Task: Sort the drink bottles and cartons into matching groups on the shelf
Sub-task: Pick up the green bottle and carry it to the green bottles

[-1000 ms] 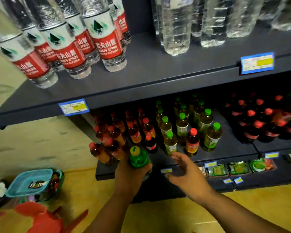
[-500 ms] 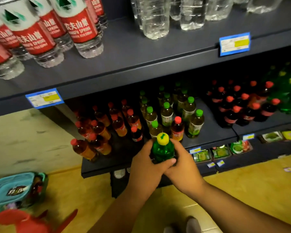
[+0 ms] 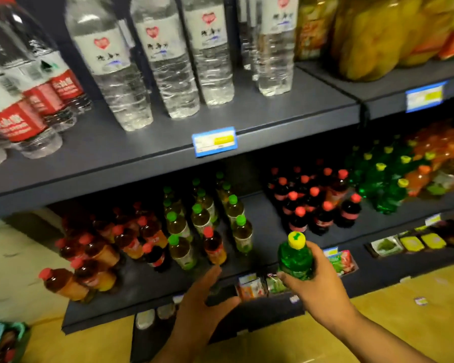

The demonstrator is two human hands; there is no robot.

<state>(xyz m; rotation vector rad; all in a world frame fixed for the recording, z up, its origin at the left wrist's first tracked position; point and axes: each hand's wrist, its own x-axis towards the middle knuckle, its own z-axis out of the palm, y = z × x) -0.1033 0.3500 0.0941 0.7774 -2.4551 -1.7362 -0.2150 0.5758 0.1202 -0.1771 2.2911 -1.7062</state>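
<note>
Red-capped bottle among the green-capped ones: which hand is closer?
Left. The left hand is just below the red-capped bottle; the right hand, farther right, holds a green bottle.

dim, warm indoor light from above; the lower shelf sits in deep shadow under the upper shelf. soft glare on the water bottles at top. motion blur throughout, wide-angle bending toward the frame edges.
</note>
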